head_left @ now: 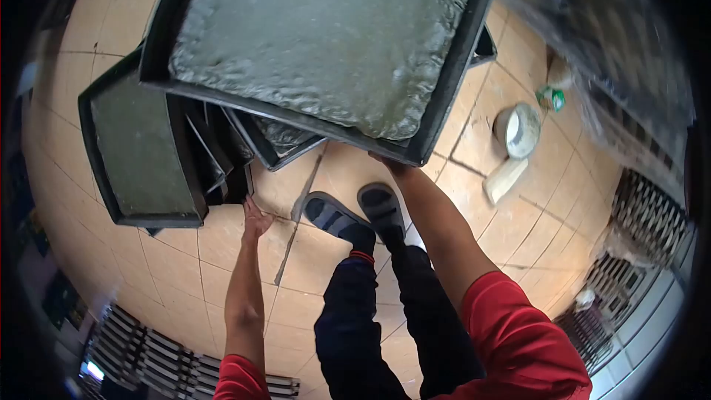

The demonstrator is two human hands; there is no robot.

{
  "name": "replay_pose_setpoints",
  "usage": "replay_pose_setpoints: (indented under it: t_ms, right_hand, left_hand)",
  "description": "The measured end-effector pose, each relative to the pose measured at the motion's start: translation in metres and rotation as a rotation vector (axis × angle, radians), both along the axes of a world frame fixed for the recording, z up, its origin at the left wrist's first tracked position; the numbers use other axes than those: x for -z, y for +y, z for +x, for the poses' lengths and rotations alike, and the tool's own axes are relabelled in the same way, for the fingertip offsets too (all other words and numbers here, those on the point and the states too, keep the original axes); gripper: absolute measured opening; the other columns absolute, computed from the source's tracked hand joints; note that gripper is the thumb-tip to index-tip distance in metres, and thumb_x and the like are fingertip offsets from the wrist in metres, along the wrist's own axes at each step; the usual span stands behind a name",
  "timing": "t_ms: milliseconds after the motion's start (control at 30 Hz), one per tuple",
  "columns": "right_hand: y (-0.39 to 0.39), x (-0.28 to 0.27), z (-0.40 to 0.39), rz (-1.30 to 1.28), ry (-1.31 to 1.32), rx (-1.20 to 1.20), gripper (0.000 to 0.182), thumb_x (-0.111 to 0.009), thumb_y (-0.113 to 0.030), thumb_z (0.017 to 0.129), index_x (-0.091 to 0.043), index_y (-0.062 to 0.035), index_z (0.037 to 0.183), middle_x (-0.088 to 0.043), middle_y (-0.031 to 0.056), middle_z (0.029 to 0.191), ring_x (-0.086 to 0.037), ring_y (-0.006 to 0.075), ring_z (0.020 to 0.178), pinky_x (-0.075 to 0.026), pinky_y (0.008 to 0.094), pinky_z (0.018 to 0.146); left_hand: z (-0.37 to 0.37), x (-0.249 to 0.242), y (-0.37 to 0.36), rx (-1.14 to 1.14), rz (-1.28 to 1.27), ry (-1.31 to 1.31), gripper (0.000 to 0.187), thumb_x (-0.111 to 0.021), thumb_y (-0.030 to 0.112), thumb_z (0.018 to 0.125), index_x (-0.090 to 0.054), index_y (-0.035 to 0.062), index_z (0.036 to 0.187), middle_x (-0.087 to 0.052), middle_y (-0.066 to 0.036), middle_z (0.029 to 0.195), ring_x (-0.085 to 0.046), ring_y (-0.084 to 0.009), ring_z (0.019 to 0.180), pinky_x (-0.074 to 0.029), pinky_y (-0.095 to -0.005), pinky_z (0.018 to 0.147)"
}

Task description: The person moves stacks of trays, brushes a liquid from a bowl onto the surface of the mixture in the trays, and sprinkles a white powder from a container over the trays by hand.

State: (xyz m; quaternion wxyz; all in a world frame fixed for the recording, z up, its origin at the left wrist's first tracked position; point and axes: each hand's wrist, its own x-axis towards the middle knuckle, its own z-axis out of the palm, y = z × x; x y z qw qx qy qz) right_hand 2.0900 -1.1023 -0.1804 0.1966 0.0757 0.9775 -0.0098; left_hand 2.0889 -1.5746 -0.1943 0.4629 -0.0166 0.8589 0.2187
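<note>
A large black tray [318,122] filled with wet grey-green material fills the top centre, tilted. My right hand [396,168] is under its near edge beside the right corner, holding it, with most fingers hidden beneath. My left hand [256,221] is lower left, its fingers spread against the end of a dark tray [238,184] in the group underneath. To the left lies another black tray [141,152] filled with smooth grey-green material. Between them, more black trays [278,155] sit at angles, partly hidden by the large one.
On the tiled floor [296,252] at right are a grey bowl [518,130], a pale block-like piece [506,180] and a green packet [550,98]. Plastic sheeting [592,44] hangs at upper right. Slatted racks [170,359] stand at lower left and right. My sandalled feet are between my arms.
</note>
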Motion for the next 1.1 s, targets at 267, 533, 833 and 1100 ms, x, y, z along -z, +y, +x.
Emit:
replay_pose_setpoints:
  t_ms: [267, 533, 833, 1100]
  right_hand:
    - [-0.024, -0.005, 0.046, -0.016, 0.008, 0.074, 0.065, -0.063, -0.027, 0.087, -0.042, -0.0144, 0.147, -0.039, 0.0129, 0.151, -0.035, 0.0283, 0.142, -0.024, 0.0461, 0.117]
    - [-0.020, -0.013, 0.032, 0.002, 0.014, 0.081, 0.066, -0.062, -0.023, 0.087, -0.040, -0.0150, 0.149, -0.035, 0.0137, 0.155, -0.032, 0.0297, 0.144, -0.021, 0.0477, 0.119]
    - [-0.009, -0.062, 0.238, -0.043, -0.077, 0.147, 0.068, -0.062, -0.019, 0.087, -0.037, -0.0157, 0.151, -0.030, 0.0146, 0.159, -0.028, 0.0312, 0.147, -0.018, 0.0495, 0.120]
    - [-0.036, -0.223, 0.715, -0.298, -0.914, 0.827, 0.051, -0.060, -0.032, 0.087, -0.056, -0.0201, 0.136, -0.049, 0.0119, 0.147, -0.039, 0.0317, 0.141, -0.021, 0.0591, 0.116]
  left_hand:
    - [0.027, -0.001, 0.014, 0.061, -0.064, -0.097, 0.132, -0.082, 0.040, 0.067, 0.007, -0.0127, 0.150, -0.006, -0.039, 0.156, -0.009, -0.0473, 0.148, -0.020, -0.0412, 0.122]
    - [-0.005, 0.008, 0.011, 0.131, -0.033, -0.136, 0.132, -0.087, 0.038, 0.067, 0.003, -0.0091, 0.152, -0.013, -0.031, 0.160, -0.015, -0.0404, 0.149, -0.021, -0.0369, 0.122]
    - [0.191, -0.093, -0.013, -0.101, 0.197, 0.006, 0.090, -0.074, 0.017, 0.080, -0.023, -0.0152, 0.146, -0.046, -0.036, 0.141, -0.043, -0.0408, 0.136, -0.034, -0.0411, 0.114]
    - [0.386, -0.255, -0.097, 0.029, -0.227, -0.274, 0.107, -0.077, 0.054, 0.078, -0.027, -0.0102, 0.147, -0.042, -0.035, 0.144, -0.041, -0.0426, 0.137, -0.037, -0.0444, 0.112]
